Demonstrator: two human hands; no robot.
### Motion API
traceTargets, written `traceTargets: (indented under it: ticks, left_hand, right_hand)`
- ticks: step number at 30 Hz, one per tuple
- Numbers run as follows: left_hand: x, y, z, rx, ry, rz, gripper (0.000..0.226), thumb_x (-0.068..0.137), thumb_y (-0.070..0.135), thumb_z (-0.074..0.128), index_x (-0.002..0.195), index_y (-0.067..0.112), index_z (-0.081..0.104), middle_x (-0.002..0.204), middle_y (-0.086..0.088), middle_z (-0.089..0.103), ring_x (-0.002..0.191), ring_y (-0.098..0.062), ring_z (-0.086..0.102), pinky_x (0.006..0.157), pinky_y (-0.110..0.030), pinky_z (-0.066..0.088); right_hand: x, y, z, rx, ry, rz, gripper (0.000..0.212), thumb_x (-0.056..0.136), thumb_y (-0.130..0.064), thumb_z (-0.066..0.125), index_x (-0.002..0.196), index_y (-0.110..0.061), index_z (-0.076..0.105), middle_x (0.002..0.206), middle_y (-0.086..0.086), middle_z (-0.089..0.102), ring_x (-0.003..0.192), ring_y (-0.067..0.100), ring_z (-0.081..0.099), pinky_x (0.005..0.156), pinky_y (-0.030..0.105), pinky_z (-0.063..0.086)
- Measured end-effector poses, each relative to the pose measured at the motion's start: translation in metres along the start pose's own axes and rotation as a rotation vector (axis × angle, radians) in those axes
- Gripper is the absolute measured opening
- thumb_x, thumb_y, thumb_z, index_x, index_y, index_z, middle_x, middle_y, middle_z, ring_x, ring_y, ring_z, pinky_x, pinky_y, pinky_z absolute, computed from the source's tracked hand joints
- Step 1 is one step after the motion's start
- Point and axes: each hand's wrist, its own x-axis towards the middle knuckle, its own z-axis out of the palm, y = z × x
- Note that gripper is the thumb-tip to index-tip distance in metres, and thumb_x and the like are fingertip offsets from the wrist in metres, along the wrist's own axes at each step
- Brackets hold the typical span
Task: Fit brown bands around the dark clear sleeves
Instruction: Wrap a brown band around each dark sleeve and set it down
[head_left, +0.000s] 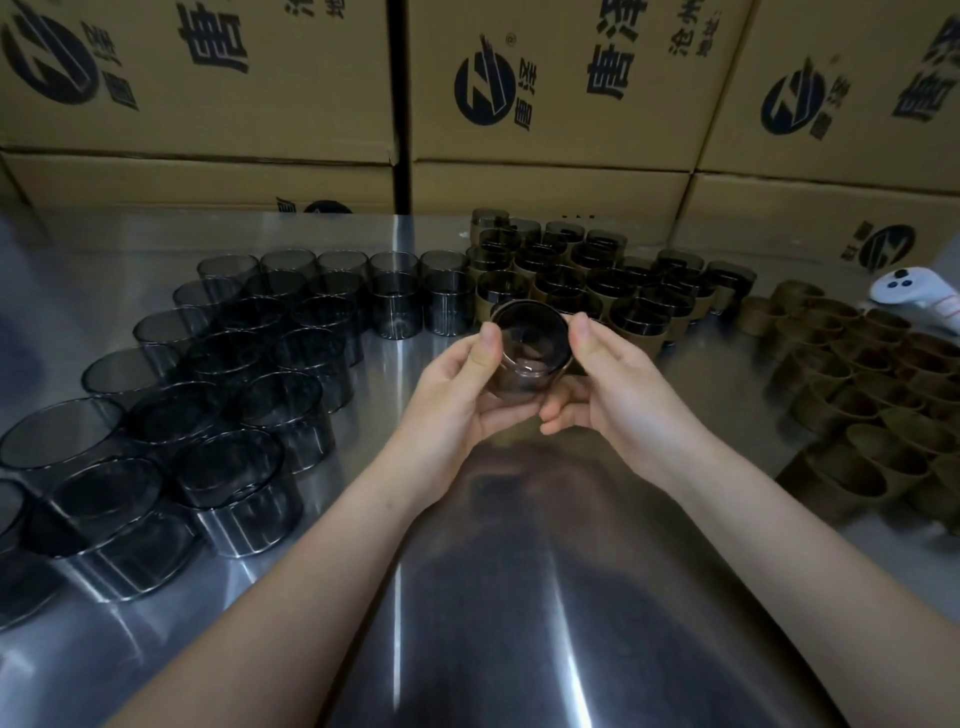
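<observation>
1. A person's two bare hands meet over the middle of a shiny metal tabletop (509, 571), holding one dark clear sleeve (530, 348) between them, lifted clear of the surface.
2. The left hand (457, 395) cups the sleeve from the left and below, its thumb pressed against the upper left rim and its fingers curled under the base.
3. The right hand (608, 384) closes on the sleeve from the right, thumb tip resting at the upper right rim, fingers curled beneath and touching the left hand's fingers.
4. The held sleeve is tilted so that its open mouth faces the camera; whether a brown band is on it I cannot tell, since the hands cover most of its wall.
5. To the left, a large group of bare dark sleeves (218, 395) stands upright in rows, packed close together and running from the near left edge back toward the middle.
6. Behind the hands, a cluster of sleeves already wearing brown bands (597, 280) stands tightly grouped.
7. To the right, a pile of loose brown bands (872, 395) lies on the tabletop, many tilted or leaning on one another.
8. A white handheld controller (919, 301) rests at the far right edge, just beyond the bands.
9. Stacked cardboard boxes (545, 93) with dark printed logos form a wall behind the tabletop.
</observation>
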Motion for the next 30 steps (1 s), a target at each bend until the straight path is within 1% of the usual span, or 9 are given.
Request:
traceTargets:
  ticks: [3, 6, 10, 13, 16, 19, 22, 27, 30]
  left_hand:
    - [0.0, -0.001, 0.001, 0.066, 0.022, 0.026, 0.072, 0.084, 0.059, 0.046, 0.125, 0.002, 0.061, 0.118, -0.018, 0.071, 0.111, -0.03, 0.068, 0.094, -0.042, 0.056]
    - [-0.001, -0.002, 0.004, 0.071, 0.04, 0.042, 0.071, 0.087, 0.058, 0.045, 0.126, 0.001, 0.062, 0.12, -0.021, 0.069, 0.114, -0.037, 0.065, 0.099, -0.047, 0.051]
    - [-0.001, 0.0, 0.006, -0.081, 0.017, 0.07, 0.059, 0.095, 0.046, 0.047, 0.135, 0.003, 0.055, 0.131, -0.021, 0.062, 0.124, -0.04, 0.058, 0.102, -0.051, 0.047]
    - [-0.001, 0.001, 0.006, -0.13, 0.012, 0.063, 0.056, 0.097, 0.046, 0.045, 0.135, 0.007, 0.056, 0.131, -0.017, 0.064, 0.124, -0.037, 0.058, 0.101, -0.048, 0.048]
    - [-0.001, 0.001, 0.006, -0.173, 0.033, 0.041, 0.054, 0.097, 0.047, 0.044, 0.134, 0.009, 0.057, 0.13, -0.015, 0.065, 0.123, -0.034, 0.06, 0.097, -0.042, 0.049]
    - [-0.002, 0.001, 0.007, -0.2, 0.025, 0.032, 0.05, 0.096, 0.048, 0.044, 0.128, 0.014, 0.062, 0.126, -0.011, 0.068, 0.115, -0.027, 0.064, 0.091, -0.035, 0.052]
    - [-0.002, 0.003, 0.008, -0.221, 0.022, 0.033, 0.048, 0.096, 0.046, 0.044, 0.125, 0.014, 0.063, 0.123, -0.011, 0.069, 0.113, -0.026, 0.064, 0.091, -0.037, 0.05]
    - [-0.003, 0.005, 0.01, -0.258, 0.034, 0.032, 0.053, 0.093, 0.044, 0.047, 0.129, 0.007, 0.059, 0.125, -0.019, 0.065, 0.113, -0.035, 0.055, 0.082, -0.037, 0.044]
    - [-0.002, 0.006, 0.008, -0.251, 0.035, 0.029, 0.053, 0.092, 0.044, 0.048, 0.13, 0.008, 0.059, 0.123, -0.016, 0.065, 0.111, -0.031, 0.057, 0.08, -0.034, 0.044]
  right_hand:
    - [-0.002, 0.004, 0.008, -0.068, 0.04, -0.04, 0.059, 0.088, -0.055, 0.042, 0.132, -0.017, 0.054, 0.11, 0.013, 0.07, 0.077, 0.025, 0.069, 0.06, 0.035, 0.057]
    - [-0.004, 0.006, 0.013, 0.004, 0.005, -0.073, 0.056, 0.091, -0.052, 0.039, 0.129, -0.014, 0.056, 0.113, 0.012, 0.07, 0.094, 0.031, 0.071, 0.066, 0.038, 0.059]
    - [-0.003, 0.006, 0.015, 0.049, -0.023, -0.133, 0.051, 0.096, -0.043, 0.039, 0.132, -0.011, 0.054, 0.118, 0.013, 0.068, 0.103, 0.032, 0.068, 0.075, 0.038, 0.059]
    - [-0.003, 0.007, 0.015, 0.036, -0.039, -0.167, 0.052, 0.097, -0.041, 0.041, 0.139, -0.012, 0.05, 0.123, 0.011, 0.067, 0.107, 0.032, 0.066, 0.081, 0.043, 0.059]
    - [-0.002, 0.01, 0.017, 0.043, -0.014, -0.175, 0.058, 0.094, -0.042, 0.043, 0.145, -0.014, 0.043, 0.121, 0.01, 0.067, 0.106, 0.036, 0.066, 0.085, 0.049, 0.057]
    - [-0.002, 0.011, 0.018, 0.077, 0.004, -0.19, 0.057, 0.092, -0.043, 0.045, 0.143, -0.018, 0.045, 0.117, 0.007, 0.07, 0.096, 0.031, 0.068, 0.075, 0.038, 0.059]
    - [-0.003, 0.011, 0.018, 0.091, 0.005, -0.208, 0.05, 0.093, -0.043, 0.045, 0.139, -0.023, 0.05, 0.113, 0.005, 0.071, 0.088, 0.026, 0.067, 0.069, 0.029, 0.057]
    - [-0.003, 0.01, 0.018, 0.11, -0.001, -0.218, 0.046, 0.093, -0.042, 0.045, 0.136, -0.025, 0.052, 0.111, 0.007, 0.07, 0.083, 0.027, 0.063, 0.067, 0.027, 0.055]
    - [-0.004, 0.008, 0.018, 0.152, -0.012, -0.198, 0.046, 0.094, -0.042, 0.047, 0.136, -0.025, 0.052, 0.117, 0.006, 0.069, 0.091, 0.025, 0.062, 0.069, 0.026, 0.054]
